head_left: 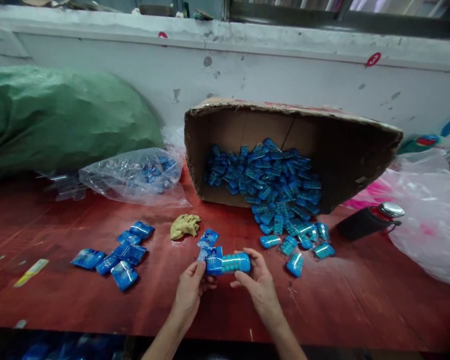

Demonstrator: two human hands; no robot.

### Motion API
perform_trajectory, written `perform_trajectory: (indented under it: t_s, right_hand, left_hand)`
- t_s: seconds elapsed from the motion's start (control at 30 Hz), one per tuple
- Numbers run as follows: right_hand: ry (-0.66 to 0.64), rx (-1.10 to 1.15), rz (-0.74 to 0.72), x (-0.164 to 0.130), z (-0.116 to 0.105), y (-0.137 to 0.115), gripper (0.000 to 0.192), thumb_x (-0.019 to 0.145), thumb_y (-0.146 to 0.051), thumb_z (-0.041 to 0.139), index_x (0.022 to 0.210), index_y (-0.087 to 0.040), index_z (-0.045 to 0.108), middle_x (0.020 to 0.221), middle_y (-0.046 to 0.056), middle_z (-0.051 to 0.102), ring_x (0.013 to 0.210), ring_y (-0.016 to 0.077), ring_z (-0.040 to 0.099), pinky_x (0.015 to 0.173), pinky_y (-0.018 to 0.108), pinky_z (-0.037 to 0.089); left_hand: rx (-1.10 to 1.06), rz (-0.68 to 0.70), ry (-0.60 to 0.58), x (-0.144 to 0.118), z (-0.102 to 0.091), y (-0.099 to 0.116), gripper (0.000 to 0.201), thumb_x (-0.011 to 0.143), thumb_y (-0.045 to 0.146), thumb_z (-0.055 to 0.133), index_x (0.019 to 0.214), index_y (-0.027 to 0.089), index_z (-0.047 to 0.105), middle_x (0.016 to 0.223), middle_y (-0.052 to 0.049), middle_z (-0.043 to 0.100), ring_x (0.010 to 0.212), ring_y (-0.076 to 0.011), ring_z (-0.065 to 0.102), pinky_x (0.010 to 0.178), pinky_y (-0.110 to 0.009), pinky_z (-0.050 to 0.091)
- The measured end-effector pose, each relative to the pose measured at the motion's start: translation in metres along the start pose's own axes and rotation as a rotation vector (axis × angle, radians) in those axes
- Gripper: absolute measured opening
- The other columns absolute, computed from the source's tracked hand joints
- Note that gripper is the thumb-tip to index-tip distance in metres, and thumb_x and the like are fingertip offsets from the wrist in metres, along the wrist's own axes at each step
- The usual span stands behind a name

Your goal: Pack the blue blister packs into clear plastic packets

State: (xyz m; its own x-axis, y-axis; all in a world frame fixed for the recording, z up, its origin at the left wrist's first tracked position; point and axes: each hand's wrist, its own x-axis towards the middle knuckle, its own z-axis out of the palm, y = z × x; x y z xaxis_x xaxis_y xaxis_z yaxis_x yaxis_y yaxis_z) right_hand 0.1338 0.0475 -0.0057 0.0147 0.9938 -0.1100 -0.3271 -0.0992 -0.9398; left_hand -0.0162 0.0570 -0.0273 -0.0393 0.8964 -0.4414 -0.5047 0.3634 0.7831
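Head view: both hands clamp one glossy blue tube (pixel 228 263).
Left hand (pixel 189 290): grips the crinkly wrapper end.
Right hand (pixel 258 283): pinches the rounded end.
Box (pixel 345 150): cardboard, tipped over just behind the tube.

Two bare forearms, bare hands (pixel 225 287), no sleeves, no rings

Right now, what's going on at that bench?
A person holds one blue capsule-shaped tube level between both hands: the left hand at its left end together with blue sachets, the right hand at its right end. Behind, a cardboard box lies on its side, spilling blue tubes onto the red table. A small pile of filled packets lies to the left.
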Motion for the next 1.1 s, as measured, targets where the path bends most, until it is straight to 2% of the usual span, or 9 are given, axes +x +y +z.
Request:
perform_trajectory:
  t_s: [0.17, 0.3, 0.4, 0.5, 0.6, 0.67, 0.87, 0.97, 1.1]
  right_hand:
    - [0.012, -0.118, -0.037, -0.007, 0.006, 0.012, 0.041, 0.070, -0.017, 0.059, 0.106, -0.026, 0.041, 0.104, 0.003, 0.054, 0.085, 0.0184, 0.056, 0.063, 0.032, 0.054]
    - [0.078, -0.479, -0.258, -0.011, 0.007, 0.032, 0.034, 0.072, -0.018, 0.059, 0.104, -0.024, 0.047, 0.103, 0.005, 0.055, 0.096, 0.0211, 0.053, 0.085, 0.035, 0.045]
    - [0.031, -0.595, -0.335, -0.011, 0.007, 0.039, 0.027, 0.075, -0.019, 0.055, 0.101, -0.024, 0.050, 0.097, 0.005, 0.056, 0.089, 0.0202, 0.055, 0.080, 0.032, 0.046]
    - [-0.046, -0.515, -0.249, -0.010, 0.008, 0.038, 0.030, 0.073, -0.022, 0.058, 0.102, -0.024, 0.052, 0.091, 0.004, 0.057, 0.080, 0.0185, 0.057, 0.072, 0.030, 0.047]
    - [-0.067, -0.271, -0.022, -0.007, 0.008, 0.034, 0.029, 0.076, -0.031, 0.054, 0.103, -0.022, 0.051, 0.078, 0.001, 0.057, 0.061, 0.0138, 0.055, 0.053, 0.025, 0.047]
    - [-0.080, -0.123, 0.050, -0.003, 0.007, 0.032, 0.027, 0.076, -0.032, 0.053, 0.102, -0.022, 0.052, 0.075, 0.000, 0.056, 0.056, 0.0115, 0.052, 0.047, 0.022, 0.045]
    - [-0.065, -0.137, -0.059, 0.005, 0.003, 0.024, 0.048, 0.065, -0.015, 0.063, 0.110, -0.027, 0.052, 0.093, -0.001, 0.057, 0.086, 0.0148, 0.054, 0.081, 0.029, 0.043]
    - [-0.183, -0.087, -0.005, 0.006, 0.000, 0.020, 0.059, 0.064, -0.016, 0.065, 0.118, -0.030, 0.046, 0.110, 0.002, 0.054, 0.093, 0.0175, 0.053, 0.085, 0.034, 0.042]
    - [-0.342, 0.037, 0.075, 0.008, -0.001, 0.021, 0.056, 0.065, -0.019, 0.066, 0.117, -0.029, 0.049, 0.112, 0.002, 0.055, 0.096, 0.0190, 0.053, 0.084, 0.036, 0.043]
  left_hand:
    - [-0.044, -0.021, 0.034, -0.001, 0.002, 0.002, 0.026, 0.059, 0.036, 0.069, 0.067, 0.013, 0.058, 0.053, -0.001, 0.062, 0.048, -0.0126, 0.057, 0.045, -0.022, 0.046]
    - [-0.195, -0.175, 0.016, -0.001, 0.008, 0.002, 0.023, 0.065, 0.033, 0.065, 0.078, 0.015, 0.059, 0.069, -0.004, 0.068, 0.063, -0.0159, 0.063, 0.057, -0.026, 0.050]
    - [-0.234, -0.229, 0.016, -0.001, 0.010, 0.002, 0.018, 0.068, 0.030, 0.064, 0.076, 0.014, 0.058, 0.068, -0.004, 0.068, 0.065, -0.0166, 0.063, 0.060, -0.027, 0.050]
    - [-0.196, -0.241, 0.029, 0.000, 0.009, 0.005, 0.014, 0.068, 0.024, 0.064, 0.075, 0.013, 0.058, 0.065, -0.004, 0.067, 0.058, -0.0151, 0.062, 0.054, -0.025, 0.049]
    - [-0.164, -0.290, -0.031, -0.001, 0.006, 0.009, 0.013, 0.069, 0.021, 0.062, 0.077, 0.011, 0.059, 0.068, -0.006, 0.068, 0.060, -0.0165, 0.063, 0.057, -0.027, 0.050]
    - [-0.174, -0.326, -0.077, -0.001, 0.006, 0.011, 0.012, 0.070, 0.019, 0.061, 0.080, 0.011, 0.059, 0.072, -0.008, 0.069, 0.063, -0.0177, 0.064, 0.060, -0.030, 0.051]
    - [-0.241, -0.363, -0.249, -0.004, 0.008, 0.020, 0.013, 0.074, 0.015, 0.056, 0.085, 0.011, 0.061, 0.084, -0.009, 0.069, 0.078, -0.0186, 0.064, 0.078, -0.035, 0.048]
    - [-0.220, -0.380, -0.305, -0.005, 0.008, 0.024, 0.015, 0.074, 0.014, 0.056, 0.088, 0.012, 0.062, 0.087, -0.008, 0.069, 0.078, -0.0183, 0.064, 0.074, -0.032, 0.049]
    - [-0.230, -0.372, -0.279, -0.005, 0.007, 0.022, 0.012, 0.073, 0.014, 0.058, 0.083, 0.012, 0.063, 0.080, -0.006, 0.069, 0.072, -0.0156, 0.064, 0.070, -0.029, 0.049]
